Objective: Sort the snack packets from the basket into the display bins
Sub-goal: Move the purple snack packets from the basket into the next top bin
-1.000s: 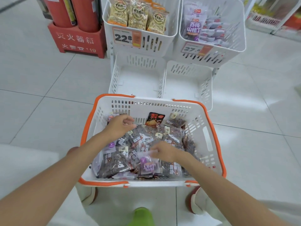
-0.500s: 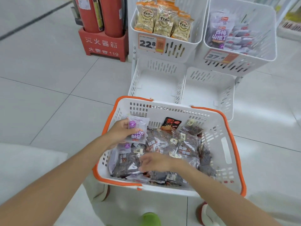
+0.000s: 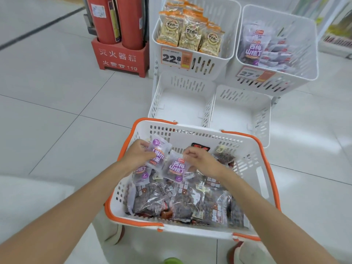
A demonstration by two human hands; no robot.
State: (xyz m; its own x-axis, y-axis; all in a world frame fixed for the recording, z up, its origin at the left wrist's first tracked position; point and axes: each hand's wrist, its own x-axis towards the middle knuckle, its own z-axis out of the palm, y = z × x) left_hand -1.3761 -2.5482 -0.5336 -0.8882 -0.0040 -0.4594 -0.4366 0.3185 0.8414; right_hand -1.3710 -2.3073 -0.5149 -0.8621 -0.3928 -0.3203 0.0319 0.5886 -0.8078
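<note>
A white basket with an orange rim (image 3: pixel 265 162) sits in front of me, full of snack packets; most are clear bags of dark snacks (image 3: pixel 182 202). My left hand (image 3: pixel 137 155) grips a purple-and-white packet (image 3: pixel 158 151), turned upside down, above the basket's far left corner. Beside it, my right hand (image 3: pixel 202 161) pinches the top edge of a second purple packet (image 3: pixel 176 168). Behind the basket stand white display bins: the upper right bin (image 3: pixel 304 73) holds matching purple packets, the upper left bin (image 3: pixel 224 61) holds tan packets.
Two lower bins, left (image 3: pixel 158 96) and right (image 3: pixel 266 119), stand between the basket and the upper bins. A red fire extinguisher box (image 3: pixel 122 58) stands to the left on the tiled floor. More shelving shows at the far right edge.
My right hand came up out of the pile holding a second purple packet. The left hand's packet stays lifted. The view has shifted, so the bins sit further right.
</note>
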